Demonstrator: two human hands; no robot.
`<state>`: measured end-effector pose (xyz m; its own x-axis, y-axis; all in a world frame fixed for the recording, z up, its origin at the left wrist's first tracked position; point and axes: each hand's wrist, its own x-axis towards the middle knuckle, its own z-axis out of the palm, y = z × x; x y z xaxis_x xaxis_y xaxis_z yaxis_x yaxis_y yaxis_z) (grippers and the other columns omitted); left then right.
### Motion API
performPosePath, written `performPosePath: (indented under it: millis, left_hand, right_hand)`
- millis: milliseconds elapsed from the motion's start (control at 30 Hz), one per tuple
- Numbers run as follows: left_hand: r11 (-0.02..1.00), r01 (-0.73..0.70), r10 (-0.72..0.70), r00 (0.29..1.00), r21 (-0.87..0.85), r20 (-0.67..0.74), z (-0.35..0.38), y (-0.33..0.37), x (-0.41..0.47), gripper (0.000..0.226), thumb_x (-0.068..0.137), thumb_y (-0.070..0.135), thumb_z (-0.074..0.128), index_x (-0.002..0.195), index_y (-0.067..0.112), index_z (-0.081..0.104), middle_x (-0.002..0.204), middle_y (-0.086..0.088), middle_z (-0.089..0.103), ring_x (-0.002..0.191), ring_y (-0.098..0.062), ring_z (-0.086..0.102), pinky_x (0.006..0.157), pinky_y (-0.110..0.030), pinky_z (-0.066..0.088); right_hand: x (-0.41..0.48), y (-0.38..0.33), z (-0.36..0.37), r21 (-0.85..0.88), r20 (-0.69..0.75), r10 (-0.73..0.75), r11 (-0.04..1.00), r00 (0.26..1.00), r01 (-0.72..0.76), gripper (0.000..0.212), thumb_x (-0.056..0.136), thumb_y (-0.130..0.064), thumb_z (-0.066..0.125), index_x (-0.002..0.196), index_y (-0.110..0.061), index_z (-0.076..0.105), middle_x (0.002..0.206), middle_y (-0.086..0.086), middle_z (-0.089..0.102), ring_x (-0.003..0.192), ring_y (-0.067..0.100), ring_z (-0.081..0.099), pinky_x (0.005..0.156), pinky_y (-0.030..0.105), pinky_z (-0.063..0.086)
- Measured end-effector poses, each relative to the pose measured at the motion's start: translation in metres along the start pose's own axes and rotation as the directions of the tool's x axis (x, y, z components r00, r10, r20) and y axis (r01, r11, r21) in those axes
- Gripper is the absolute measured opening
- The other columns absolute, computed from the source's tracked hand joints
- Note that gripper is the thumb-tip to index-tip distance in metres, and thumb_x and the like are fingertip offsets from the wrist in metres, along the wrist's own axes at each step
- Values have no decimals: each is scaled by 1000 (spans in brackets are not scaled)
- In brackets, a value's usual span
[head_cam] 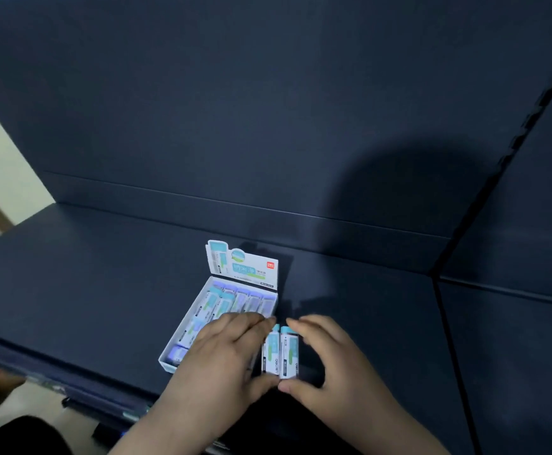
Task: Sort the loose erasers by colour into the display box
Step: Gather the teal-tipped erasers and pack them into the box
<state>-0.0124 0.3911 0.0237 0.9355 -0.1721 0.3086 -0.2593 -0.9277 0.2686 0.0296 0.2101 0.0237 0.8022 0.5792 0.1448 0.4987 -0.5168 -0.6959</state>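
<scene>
A white display box [182, 330] with an upright printed flap stands on the dark shelf [87, 290]. It holds several sleeved erasers [235, 300], some teal, some purple-blue. Just right of the box, two teal-ended erasers [281, 351] lie side by side on the shelf. My left hand [225, 356] lies over the box's right front corner, its fingers curled round the left side of the pair. My right hand [327, 359] cups the right side of the pair, thumb at its near end and fingers at its far end. The box's right front part is hidden by my left hand.
A dark back panel [268, 110] rises behind the shelf. A vertical seam [448, 339] separates a neighbouring shelf section on the right. The shelf's front edge [54, 359] runs along the lower left, with pale floor below it.
</scene>
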Motion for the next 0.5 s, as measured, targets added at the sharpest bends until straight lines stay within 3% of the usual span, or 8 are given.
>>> performPosePath:
  millis: [133, 267, 333, 433, 500]
  left_hand:
    - [999, 12, -13, 1000, 33, 16, -8, -30, 5, 63, 67, 61, 47, 115, 24, 60, 107, 10, 66, 101, -7, 48, 90, -21, 42]
    - [998, -15, 11, 998, 60, 60, -20, -56, 18, 63, 67, 63, 44, 113, 23, 64, 104, 13, 67, 98, -7, 48, 81, -28, 50]
    - [998, -27, 22, 995, 50, 97, -23, -68, 26, 62, 67, 61, 54, 114, 22, 63, 104, 12, 67, 97, -9, 55, 80, -28, 51]
    - [999, -29, 25, 985, 17, 171, -23, -81, 37, 70, 65, 52, 74, 126, 22, 57, 121, 11, 61, 111, -14, 58, 92, -29, 44]
    - [998, -47, 53, 972, -29, 229, -21, -87, 40, 73, 76, 59, 58, 139, 25, 42, 135, 15, 48, 127, -13, 43, 103, -28, 30]
  right_hand:
    - [19, -14, 11, -67, 6, 40, 997, 999, -40, 68, 74, -44, 67, 134, -38, 35, 113, -46, 18, 110, -19, 22, 93, -2, 15]
    - [41, -26, 27, -159, -81, 80, 983, 993, -92, 65, 77, -46, 66, 135, -37, 35, 126, -32, 29, 118, -7, 26, 103, 11, 22]
    - [51, -31, 33, -206, -111, 96, 971, 989, -118, 66, 78, -44, 65, 136, -37, 34, 132, -27, 34, 121, -3, 27, 105, 15, 22]
    - [67, -35, 41, -296, -122, 121, 943, 985, -153, 67, 80, -42, 63, 138, -35, 32, 139, -19, 36, 125, 5, 28, 107, 22, 24]
    - [74, -38, 45, -337, -118, 151, 924, 981, -183, 68, 79, -44, 64, 138, -35, 32, 139, -18, 38, 125, 8, 30, 106, 26, 27]
